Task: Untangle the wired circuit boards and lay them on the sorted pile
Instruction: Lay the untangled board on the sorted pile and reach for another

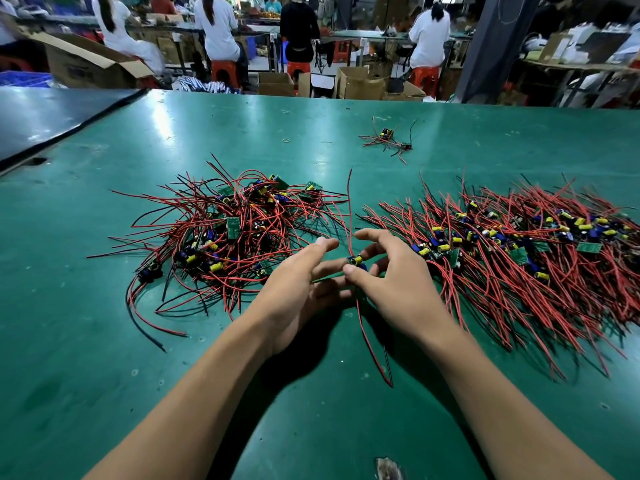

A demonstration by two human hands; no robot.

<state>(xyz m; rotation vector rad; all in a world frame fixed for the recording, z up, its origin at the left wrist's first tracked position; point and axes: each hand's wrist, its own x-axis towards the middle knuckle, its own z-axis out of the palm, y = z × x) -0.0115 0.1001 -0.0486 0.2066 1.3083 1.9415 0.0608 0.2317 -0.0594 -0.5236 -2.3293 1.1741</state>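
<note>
A tangled heap of small green circuit boards with red and black wires lies left of centre on the green table. To the right spreads the sorted pile, its wires lying roughly parallel. Between the two, my right hand pinches one small board with a yellow capacitor between thumb and fingers. One red wire of it rises upward and others trail toward me. My left hand is beside the board with its fingers extended, touching the wires under it.
A small separate cluster of wired boards lies farther back on the table, near a rubber band. A dark panel covers the far left corner. Beyond the table edge, several people sit on stools among cardboard boxes.
</note>
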